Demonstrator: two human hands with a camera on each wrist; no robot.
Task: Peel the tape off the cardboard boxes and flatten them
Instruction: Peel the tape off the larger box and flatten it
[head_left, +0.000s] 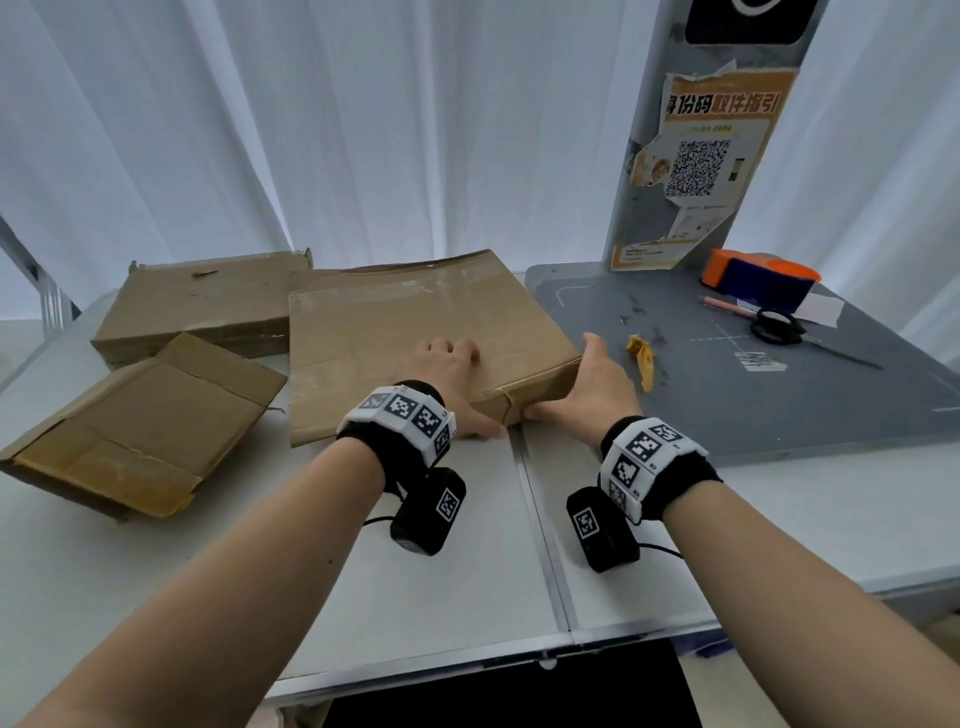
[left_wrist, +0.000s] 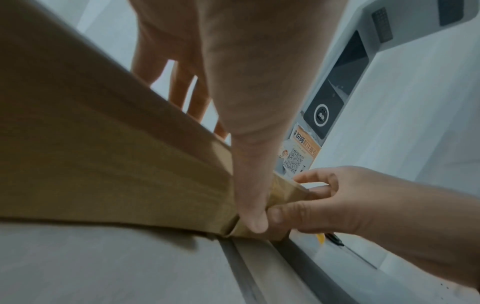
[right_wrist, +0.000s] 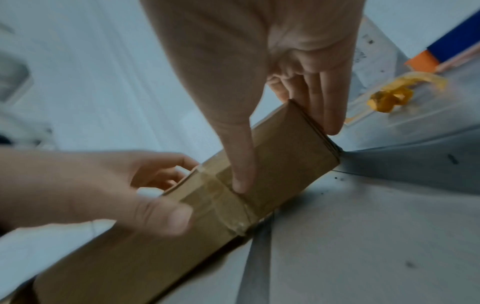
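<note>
A wide, shallow cardboard box (head_left: 395, 338) lies on the white table (head_left: 467, 545), its near right corner over the table seam. My left hand (head_left: 467, 389) has its fingers curled on the box's top and its thumb pressed on the front side. My right hand (head_left: 566, 379) holds the near right corner, fingers along the end face, thumb on the front side. In the right wrist view a strip of brownish clear tape (right_wrist: 207, 197) crosses the front side, and my right thumb (right_wrist: 241, 181) presses just beside it. The two thumbs nearly touch in the left wrist view, by the tape (left_wrist: 285, 191).
A partly flattened box (head_left: 140, 431) lies at the near left and another box (head_left: 208, 306) at the back left. On the grey mat (head_left: 727, 405) to the right lie a crumpled yellow tape wad (head_left: 641, 358), scissors (head_left: 779, 327), a pen (head_left: 727, 306) and an orange-blue tape dispenser (head_left: 758, 275). A grey post (head_left: 711, 156) rises behind.
</note>
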